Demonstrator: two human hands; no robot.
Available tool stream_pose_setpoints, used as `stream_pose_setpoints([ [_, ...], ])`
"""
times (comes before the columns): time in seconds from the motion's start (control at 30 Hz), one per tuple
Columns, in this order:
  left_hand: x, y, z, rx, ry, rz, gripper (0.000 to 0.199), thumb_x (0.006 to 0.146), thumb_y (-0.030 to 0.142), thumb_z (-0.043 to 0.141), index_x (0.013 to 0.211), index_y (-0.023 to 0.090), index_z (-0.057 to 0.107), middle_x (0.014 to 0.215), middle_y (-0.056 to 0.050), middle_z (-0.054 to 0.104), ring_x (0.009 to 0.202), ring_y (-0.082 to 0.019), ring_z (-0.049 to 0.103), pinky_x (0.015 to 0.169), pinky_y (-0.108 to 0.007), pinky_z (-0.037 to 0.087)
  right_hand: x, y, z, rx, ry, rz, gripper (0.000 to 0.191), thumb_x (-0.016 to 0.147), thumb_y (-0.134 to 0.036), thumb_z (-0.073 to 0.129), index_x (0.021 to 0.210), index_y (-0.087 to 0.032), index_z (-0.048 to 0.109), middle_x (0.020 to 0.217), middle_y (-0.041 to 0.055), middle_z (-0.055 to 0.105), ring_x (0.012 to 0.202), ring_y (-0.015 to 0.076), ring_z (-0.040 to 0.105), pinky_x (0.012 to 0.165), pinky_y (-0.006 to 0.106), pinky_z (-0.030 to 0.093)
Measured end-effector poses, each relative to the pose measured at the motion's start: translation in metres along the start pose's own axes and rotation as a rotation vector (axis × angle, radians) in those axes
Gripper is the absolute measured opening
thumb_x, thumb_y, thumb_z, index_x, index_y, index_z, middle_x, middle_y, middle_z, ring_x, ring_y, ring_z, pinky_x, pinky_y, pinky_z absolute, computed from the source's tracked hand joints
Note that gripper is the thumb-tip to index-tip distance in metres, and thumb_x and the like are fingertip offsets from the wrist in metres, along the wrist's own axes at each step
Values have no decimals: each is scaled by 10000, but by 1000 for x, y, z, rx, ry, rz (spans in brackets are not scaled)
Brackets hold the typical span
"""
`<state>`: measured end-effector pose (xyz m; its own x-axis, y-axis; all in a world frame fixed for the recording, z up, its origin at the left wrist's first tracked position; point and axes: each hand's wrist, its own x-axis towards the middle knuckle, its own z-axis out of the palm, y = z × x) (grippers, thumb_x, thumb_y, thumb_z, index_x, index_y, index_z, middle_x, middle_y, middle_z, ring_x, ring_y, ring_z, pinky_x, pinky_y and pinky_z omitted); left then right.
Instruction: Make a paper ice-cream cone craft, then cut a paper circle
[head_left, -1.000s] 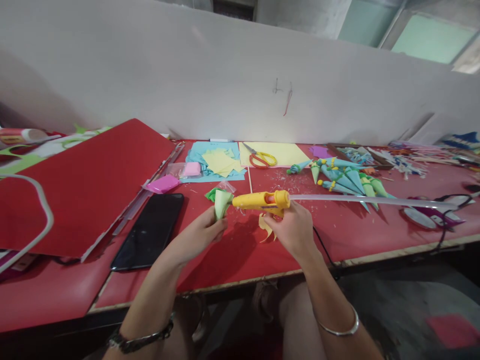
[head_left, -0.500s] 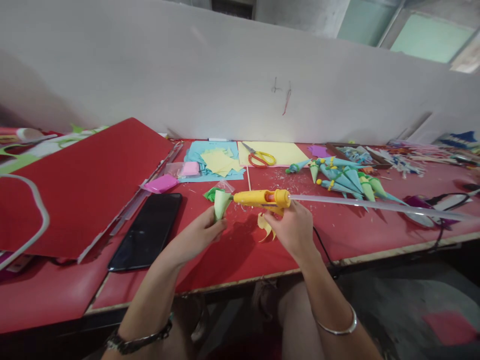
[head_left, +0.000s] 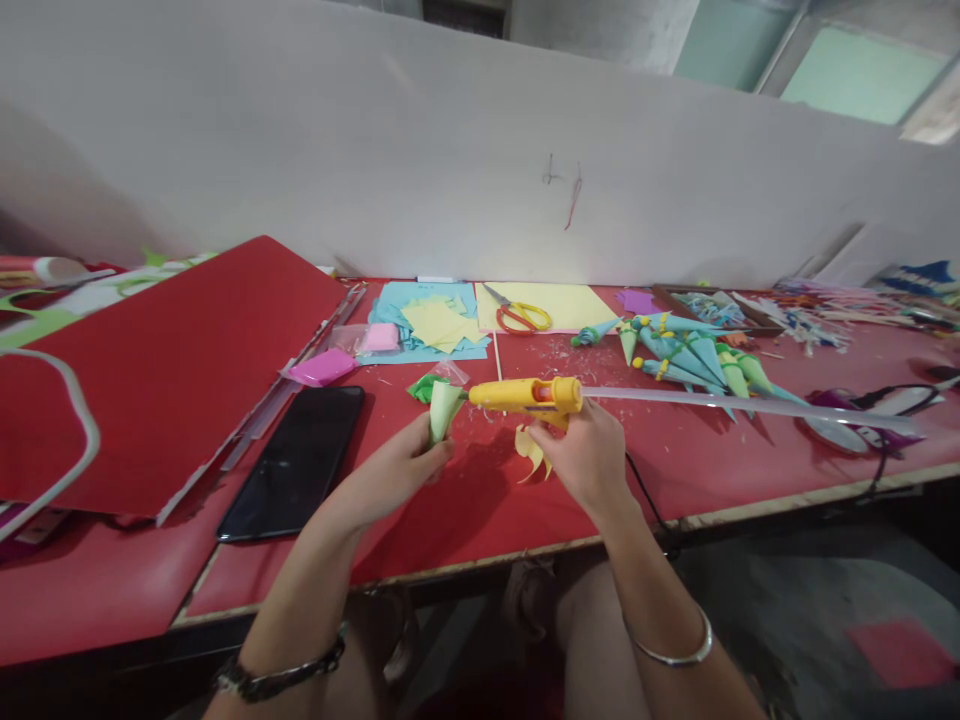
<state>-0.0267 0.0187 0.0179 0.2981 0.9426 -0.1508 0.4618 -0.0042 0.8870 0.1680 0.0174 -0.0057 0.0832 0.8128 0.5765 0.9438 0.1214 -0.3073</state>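
Between the thumb and fingers of my left hand (head_left: pixel 420 455) is a light green paper cone (head_left: pixel 444 408), its wide end up. My right hand (head_left: pixel 585 450) is wrapped round the handle of a yellow glue gun (head_left: pixel 525 396), whose nozzle points left and meets the cone's upper right side. A long clear glue stick (head_left: pixel 697 400) sticks out of the gun's back to the right. Below the gun, a curled pale yellow paper piece (head_left: pixel 529 452) lies by my right fingertips. Just behind the cone is a green piece (head_left: pixel 426 388) beside clear plastic.
A black phone (head_left: pixel 296 465) and a big red board (head_left: pixel 165 380) are on the left. Behind are scissors (head_left: pixel 525 316) on yellow paper and blue sheets (head_left: pixel 390 305). Finished-looking blue and green cones (head_left: pixel 690 355) are heaped at right, near a tray (head_left: pixel 761 322). A cable hangs off the edge.
The glue stick's far end has shifted slightly left. Both hands, the cone and the glue gun are almost where they were.
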Motion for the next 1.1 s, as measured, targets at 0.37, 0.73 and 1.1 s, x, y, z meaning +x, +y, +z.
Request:
stream_pose_setpoints([
  [0.37, 4, -4, 2, -3, -104, 18, 201, 746, 367, 442, 668, 208, 347, 583, 73, 351, 512, -84, 329, 486, -231, 305, 14, 35, 3, -134, 15, 201, 269, 771, -325, 497, 911, -114, 589, 737, 119, 659, 651, 241, 612, 546, 294, 391],
  [0.73, 0, 0, 5, -147, -190, 20, 280, 752, 462, 475, 716, 205, 370, 605, 78, 284, 502, -71, 258, 470, -214, 275, 10, 59, 12, -201, -150, 140, 308, 777, -310, 524, 989, -87, 540, 908, 152, 610, 886, 272, 576, 712, 346, 435],
  [1.1, -5, 1, 2, -121, -297, 18, 119, 734, 310, 495, 780, 200, 498, 603, 67, 381, 520, -84, 301, 493, -209, 294, -2, 7, -53, 418, -329, -238, 213, 797, -246, 558, 1009, -240, 572, 970, 46, 569, 925, 188, 559, 800, 318, 455],
])
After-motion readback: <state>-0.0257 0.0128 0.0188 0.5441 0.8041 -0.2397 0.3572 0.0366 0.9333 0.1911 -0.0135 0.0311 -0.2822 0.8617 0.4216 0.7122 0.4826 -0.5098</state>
